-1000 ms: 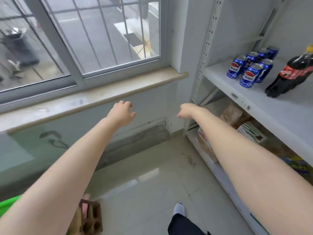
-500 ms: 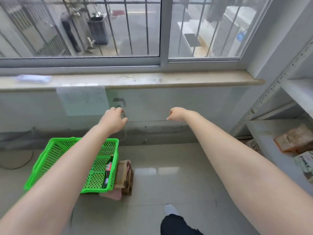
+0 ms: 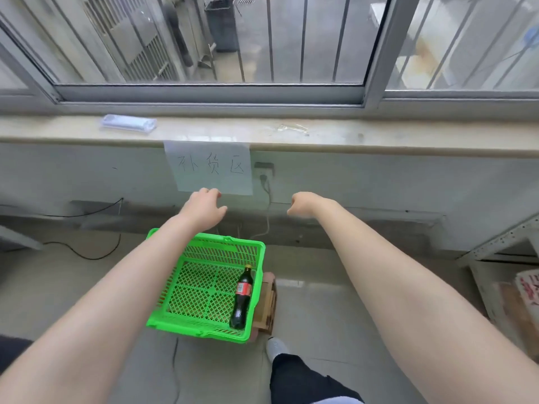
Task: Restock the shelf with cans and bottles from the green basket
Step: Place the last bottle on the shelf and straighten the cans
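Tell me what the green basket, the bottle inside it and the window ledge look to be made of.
Green basket: moulded plastic, judging by its bright uniform colour and lattice walls and floor, with a slight sheen.
Bottle: probably clear plastic holding dark drink, glossy, with a red label and yellow cap; glass cannot be ruled out.
Window ledge: looks like polished stone or a stone imitation, pale beige and faintly reflective.

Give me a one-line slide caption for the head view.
Both empty hands, left hand and right hand, extended above a green basket holding one cola bottle.
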